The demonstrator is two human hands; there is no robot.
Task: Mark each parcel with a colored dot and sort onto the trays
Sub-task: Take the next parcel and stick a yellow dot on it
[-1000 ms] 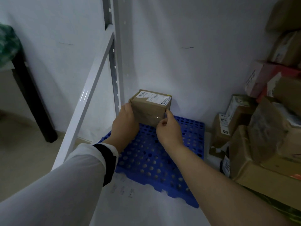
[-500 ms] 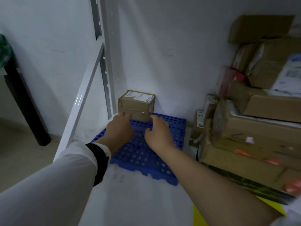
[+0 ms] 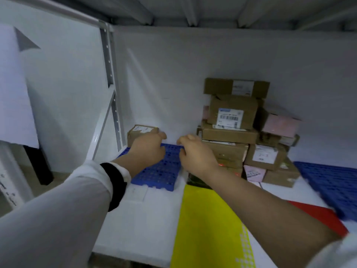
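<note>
A small brown parcel (image 3: 142, 132) with a white label sits at the far left corner of a blue perforated tray (image 3: 164, 171), against the white back wall and just beside the shelf's upright post (image 3: 113, 93). The left hand (image 3: 147, 151) hovers over the tray in front of the parcel, fingers loosely curled and holding nothing; whether its fingertips touch the box cannot be told. The right hand (image 3: 195, 155) is just right of it, near the tray's right edge, fingers also bent and empty. The left arm wears a white sleeve (image 3: 63, 206) with a black cuff; the right forearm is bare.

To the right, a stack of parcels (image 3: 233, 122) stands against the wall, mostly brown cardboard with a few pink ones. Nearer, a yellow sheet (image 3: 208, 225) and a red sheet (image 3: 318, 215) lie flat on the white shelf. A second blue tray (image 3: 328, 180) shows at the far right edge, blurred.
</note>
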